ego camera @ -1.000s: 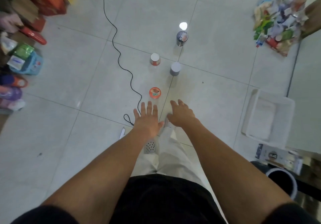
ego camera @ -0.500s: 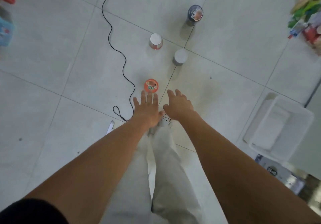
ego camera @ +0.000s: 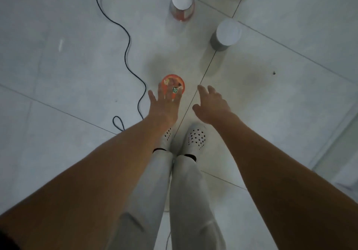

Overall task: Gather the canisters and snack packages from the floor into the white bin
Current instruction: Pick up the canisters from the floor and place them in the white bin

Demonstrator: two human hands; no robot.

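An orange-lidded canister [ego camera: 170,81] stands on the floor just ahead of my feet. My left hand [ego camera: 164,104] reaches over it with fingers spread and straight, the fingertips overlapping its lid. My right hand [ego camera: 212,105] hovers to the right of that canister, fingers relaxed, holding nothing. Farther ahead stand a red canister with a white lid [ego camera: 182,3] and a grey canister with a pale lid [ego camera: 225,36]. The white bin shows only as a pale edge [ego camera: 341,152] at the far right.
A black cable [ego camera: 127,42] snakes along the floor left of the canisters and ends in a loop beside my left forearm. My white perforated shoes [ego camera: 195,137] stand below the hands. Grey floor tiles lie all around.
The camera has dropped closer to the floor. My left hand has moved forward over the orange-lidded canister; my right hand has spread apart from it. The dark canister and snack pile left the view.
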